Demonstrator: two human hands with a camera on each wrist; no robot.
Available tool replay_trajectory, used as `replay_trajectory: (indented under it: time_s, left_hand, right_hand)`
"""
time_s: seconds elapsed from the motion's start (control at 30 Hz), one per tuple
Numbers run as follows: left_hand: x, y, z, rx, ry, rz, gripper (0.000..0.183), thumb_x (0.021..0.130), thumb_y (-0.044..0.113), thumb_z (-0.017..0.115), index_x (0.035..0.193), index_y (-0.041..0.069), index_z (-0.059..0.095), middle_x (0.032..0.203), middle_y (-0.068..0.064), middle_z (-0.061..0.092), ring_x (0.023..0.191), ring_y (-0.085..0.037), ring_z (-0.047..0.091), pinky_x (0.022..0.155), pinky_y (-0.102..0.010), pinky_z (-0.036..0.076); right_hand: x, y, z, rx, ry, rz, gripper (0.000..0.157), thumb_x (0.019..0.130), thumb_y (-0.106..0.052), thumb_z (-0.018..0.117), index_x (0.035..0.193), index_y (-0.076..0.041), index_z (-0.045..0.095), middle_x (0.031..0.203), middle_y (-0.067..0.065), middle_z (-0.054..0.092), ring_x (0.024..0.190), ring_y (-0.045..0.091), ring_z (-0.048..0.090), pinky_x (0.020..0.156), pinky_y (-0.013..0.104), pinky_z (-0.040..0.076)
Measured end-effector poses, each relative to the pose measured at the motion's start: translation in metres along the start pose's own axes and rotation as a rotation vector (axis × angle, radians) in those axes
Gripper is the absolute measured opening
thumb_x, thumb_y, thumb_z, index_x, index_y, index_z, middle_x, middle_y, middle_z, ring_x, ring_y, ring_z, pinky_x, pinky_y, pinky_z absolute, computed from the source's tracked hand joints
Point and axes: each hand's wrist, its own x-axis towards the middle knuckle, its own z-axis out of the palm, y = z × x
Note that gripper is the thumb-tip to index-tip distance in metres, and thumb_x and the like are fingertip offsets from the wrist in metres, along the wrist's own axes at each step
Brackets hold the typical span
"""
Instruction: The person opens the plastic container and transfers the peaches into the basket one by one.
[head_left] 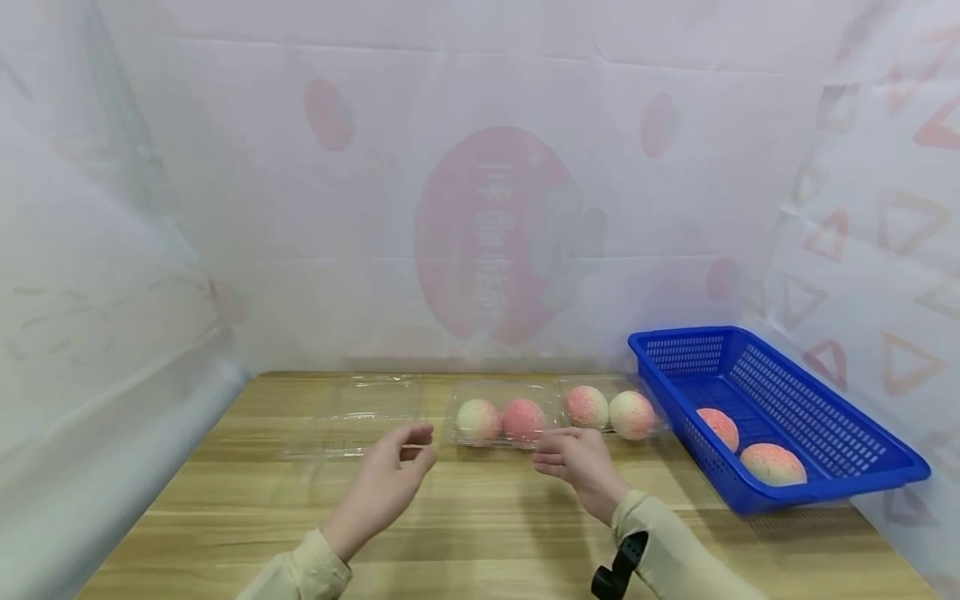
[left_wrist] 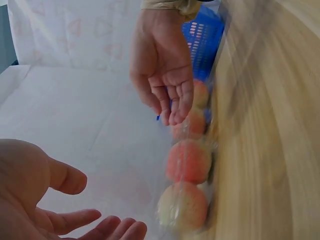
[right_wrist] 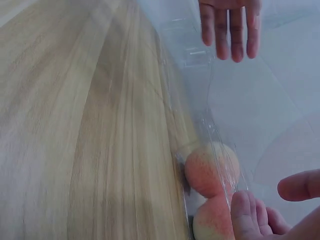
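Note:
My left hand [head_left: 392, 479] hovers above the table with loosely bent fingers, holding nothing. It is nearest an open clear plastic box [head_left: 375, 402] at the left. My right hand [head_left: 583, 468] is in front of two clear boxes and also holds nothing; whether its fingertips touch the plastic is unclear. The middle box holds a pale peach [head_left: 477, 421] and a pinker peach [head_left: 523, 417]. Two more peaches, one on the left [head_left: 587, 407] and one on the right [head_left: 632, 415], sit in the right box. In the left wrist view, the left hand [left_wrist: 45, 200] shows spread fingers.
A blue plastic basket [head_left: 862, 433] stands at the right with a small-looking peach [head_left: 720, 428] and a larger one [head_left: 772, 464] visible inside. Its near side lies close to the right box. A wood-grain table [head_left: 480, 533] meets a printed white sheet [head_left: 300, 250] behind.

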Motion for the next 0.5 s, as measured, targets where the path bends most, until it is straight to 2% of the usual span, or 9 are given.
replay_trajectory:
  time_s: [0.23, 0.37, 0.5]
  left_hand:
    - [0.003, -0.003, 0.018, -0.037, -0.117, -0.072, 0.055, 0.097, 0.020, 0.061, 0.139, -0.010, 0.041, 0.128, -0.023, 0.052, 0.111, -0.039, 0.057, 0.083, -0.048, 0.055]
    - [0.011, -0.008, 0.025, -0.027, -0.101, -0.133, 0.064, 0.097, 0.023, 0.060, 0.144, -0.011, 0.032, 0.133, -0.028, 0.049, 0.115, -0.043, 0.054, 0.085, -0.052, 0.053]
    - [0.023, -0.016, 0.035, -0.002, -0.059, -0.158, 0.070, 0.096, 0.021, 0.060, 0.146, -0.015, 0.025, 0.135, -0.034, 0.046, 0.120, -0.047, 0.050, 0.092, -0.057, 0.047]
  right_hand:
    - [0.003, -0.004, -0.017, 0.003, 0.050, 0.022, 0.034, 0.092, 0.001, 0.059, 0.120, 0.019, 0.053, 0.105, 0.026, 0.064, 0.086, 0.028, 0.068, 0.083, 0.042, 0.056]
    - [0.007, -0.003, -0.025, -0.019, 0.073, 0.030, 0.039, 0.094, 0.000, 0.055, 0.126, 0.021, 0.047, 0.112, 0.032, 0.061, 0.090, 0.030, 0.067, 0.084, 0.042, 0.056]
    - [0.011, 0.000, -0.031, -0.026, 0.077, 0.038, 0.046, 0.095, -0.001, 0.053, 0.132, 0.023, 0.040, 0.123, 0.039, 0.053, 0.104, 0.042, 0.062, 0.086, 0.042, 0.055]
